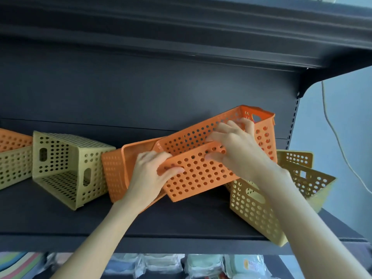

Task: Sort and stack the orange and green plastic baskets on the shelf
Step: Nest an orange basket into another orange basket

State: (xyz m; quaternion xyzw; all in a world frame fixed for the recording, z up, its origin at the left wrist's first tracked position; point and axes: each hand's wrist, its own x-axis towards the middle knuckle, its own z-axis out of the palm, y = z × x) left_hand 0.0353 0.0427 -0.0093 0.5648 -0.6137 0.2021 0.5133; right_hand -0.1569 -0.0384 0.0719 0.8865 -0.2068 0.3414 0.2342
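Nesting of the orange baskets appears to be the step in hand: a tilted orange basket (pixel 201 174) is held above the shelf (pixel 181 222), the left hand (pixel 153 174) closed on its lower corner and the right hand (pixel 237 146) clasped over its upper rim. Beside it, a second orange basket (pixel 114 174) lies on its side. Next, that one probably needs righting so the held basket can be lowered inside; green baskets (pixel 68 168) wait nearby.

Packaged goods (pixel 201 264) below; pale cord (pixel 340 146) at right.

A tilted basket (pixel 201 172) leans between two baskets (pixel 66 168) (pixel 261 210) on the shelf (pixel 181 220).
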